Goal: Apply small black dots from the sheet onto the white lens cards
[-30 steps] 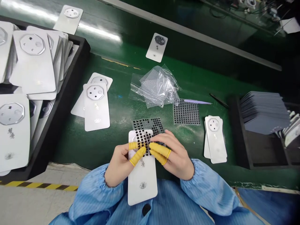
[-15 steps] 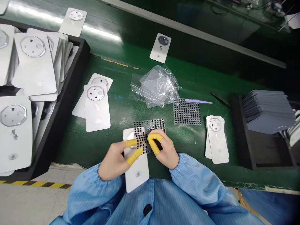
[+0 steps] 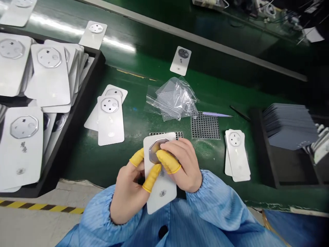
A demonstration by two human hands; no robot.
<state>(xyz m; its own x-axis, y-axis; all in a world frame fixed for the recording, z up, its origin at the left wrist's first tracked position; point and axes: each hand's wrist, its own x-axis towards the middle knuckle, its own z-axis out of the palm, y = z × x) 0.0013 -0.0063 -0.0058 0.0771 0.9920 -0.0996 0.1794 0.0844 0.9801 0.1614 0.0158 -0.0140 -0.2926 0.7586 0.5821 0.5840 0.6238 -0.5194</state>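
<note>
The left hand [image 3: 130,192] is gripping a white phone back cover [image 3: 159,171] by its edges, just in front of the dot sheet [image 3: 205,125] on the tabletop [image 3: 133,116]. The right hand [image 3: 183,168] is pressing its fingers [image 3: 168,162] on the octagonal camera ring [image 3: 156,151]. The cover is looking thin, light, stiff and smudge-prone, so edges seem the safest hold.

I note a white back plate [image 3: 159,178], yellow finger cots [image 3: 168,161], light-blue sleeves [image 3: 221,209], green mat [image 3: 133,120], black-dotted sheet [image 3: 205,125], and yellow-black striped tape [image 3: 38,207].
</note>
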